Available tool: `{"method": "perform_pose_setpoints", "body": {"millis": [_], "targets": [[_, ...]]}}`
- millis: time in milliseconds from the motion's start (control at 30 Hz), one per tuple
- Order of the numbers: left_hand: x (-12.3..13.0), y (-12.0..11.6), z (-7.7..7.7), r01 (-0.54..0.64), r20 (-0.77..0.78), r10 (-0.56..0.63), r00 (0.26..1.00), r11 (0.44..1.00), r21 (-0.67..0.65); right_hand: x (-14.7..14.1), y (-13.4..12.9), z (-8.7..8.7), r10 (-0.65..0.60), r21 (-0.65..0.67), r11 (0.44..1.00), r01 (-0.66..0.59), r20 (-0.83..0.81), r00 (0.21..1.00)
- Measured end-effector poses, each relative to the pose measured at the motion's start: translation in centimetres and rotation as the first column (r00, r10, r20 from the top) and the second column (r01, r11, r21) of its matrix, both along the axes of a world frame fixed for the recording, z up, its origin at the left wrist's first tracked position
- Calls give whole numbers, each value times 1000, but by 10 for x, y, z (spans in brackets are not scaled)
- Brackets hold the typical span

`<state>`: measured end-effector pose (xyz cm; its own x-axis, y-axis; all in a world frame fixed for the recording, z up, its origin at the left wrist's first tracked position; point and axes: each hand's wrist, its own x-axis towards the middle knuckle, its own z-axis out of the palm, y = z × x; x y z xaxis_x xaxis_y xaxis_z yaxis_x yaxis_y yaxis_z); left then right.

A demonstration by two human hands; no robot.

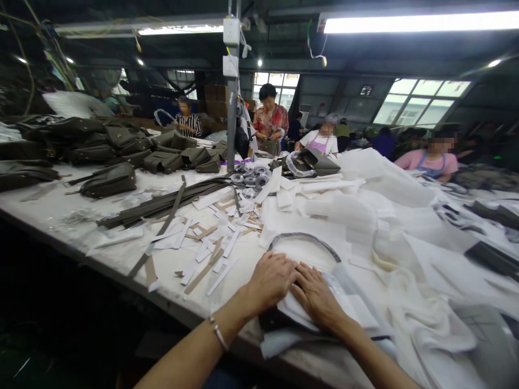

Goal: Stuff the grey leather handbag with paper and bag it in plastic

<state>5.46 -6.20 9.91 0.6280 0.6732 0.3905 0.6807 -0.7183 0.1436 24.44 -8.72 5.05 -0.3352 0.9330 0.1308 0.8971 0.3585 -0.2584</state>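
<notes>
Near the table's front edge lies a bag point(357, 308) covered in white wrapping sheets, its dark underside showing at the lower left. A dark curved handle point(302, 235), wrapped in clear film, arches behind it. My left hand point(272, 276) rests on the bag's upper left part with its fingers bent and close together; what is under them is hidden. My right hand point(315, 292) lies beside it, fingers spread over the white wrapping. The fingertips of both hands nearly meet.
Paper and card strips point(203, 254) lie scattered left of the bag, with long dark straps point(162, 202) behind. Olive bags point(109, 181) cover the back left. White foam sheets point(365, 200) spread right. A post point(232, 108) rises behind; several people sit or stand beyond the table.
</notes>
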Motion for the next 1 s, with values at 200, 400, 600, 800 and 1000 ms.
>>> {"method": "perform_pose_setpoints", "body": {"millis": [200,400,600,800,1000], "targets": [[6,55,-30,70,-125,-77,989,996,-57,0,3,7,-26,-59,998,30,66,997],[1,52,-24,56,-122,-67,990,995,-88,0,4,1,-41,-28,999,43,87,995],[-33,-35,4,336,-1,-341,940,928,-158,1,3,0,-39,-32,999,42,72,997],[-45,-67,-25,191,-129,-200,971,978,-82,-1,3,6,-51,-65,996,56,80,996],[-40,-67,-37,168,-149,-168,974,986,-14,-1,2,7,-45,-66,997,50,74,996]]}}
